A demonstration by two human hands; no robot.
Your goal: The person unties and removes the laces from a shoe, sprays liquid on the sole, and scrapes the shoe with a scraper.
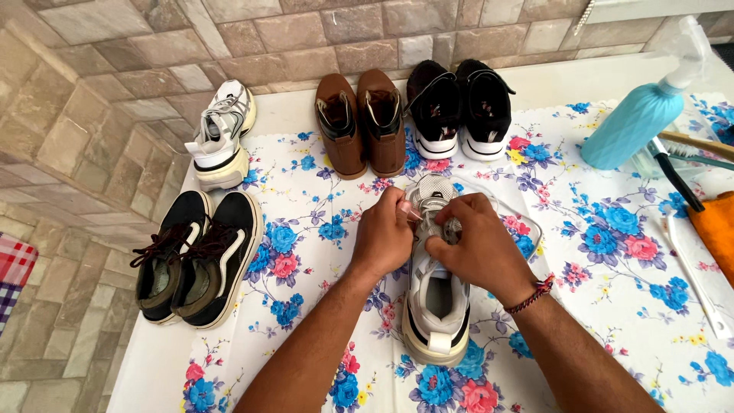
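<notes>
Both hands on the grey-white sneaker (436, 298) now: left hand (382, 237) pinches its lace (527, 222), right hand (474, 245) grips the laces, over the floral-clothed worktop (612, 306).

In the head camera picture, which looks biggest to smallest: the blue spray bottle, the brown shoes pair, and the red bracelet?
1. Brown shoes pair looks largest.
2. Blue spray bottle looks somewhat smaller, though its top runs toward the picture's edge.
3. Red bracelet, on the right wrist, is clearly smallest.
</notes>
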